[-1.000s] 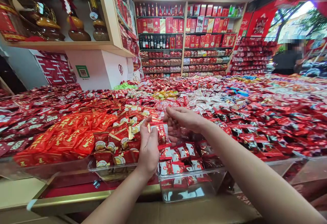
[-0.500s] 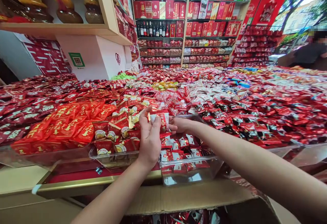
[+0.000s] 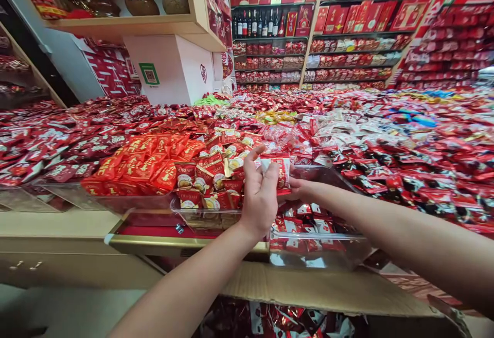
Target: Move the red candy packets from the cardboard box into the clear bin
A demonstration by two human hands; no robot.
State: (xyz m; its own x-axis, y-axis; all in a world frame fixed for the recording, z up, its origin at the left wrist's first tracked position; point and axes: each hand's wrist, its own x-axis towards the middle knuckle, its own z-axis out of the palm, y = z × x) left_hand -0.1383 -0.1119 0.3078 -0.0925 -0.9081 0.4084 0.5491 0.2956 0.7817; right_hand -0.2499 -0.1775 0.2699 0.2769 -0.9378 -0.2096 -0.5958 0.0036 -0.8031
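Between my hands is a red and white candy packet (image 3: 283,172), held upright over a clear plastic bin (image 3: 316,261). My left hand (image 3: 259,194) grips it with the thumb across its front, the index finger raised. My right hand (image 3: 300,189) is at the packet's lower right side, its fingers partly hidden behind the packet. Red and white packets (image 3: 304,232) lie in the bin below. Just left of my left hand are durian candy packets (image 3: 210,173) in another clear bin.
An open cardboard box (image 3: 328,289) with more packets stands below the bins. Bright red packets (image 3: 142,165) lie at the left. Heaps of wrapped candy spread behind, with a white pillar (image 3: 158,70) and stocked shelves (image 3: 270,48) beyond.
The view has turned left and down, so the scene sits further right. Both hands stay at the packet over the bin, with little change in their hold.
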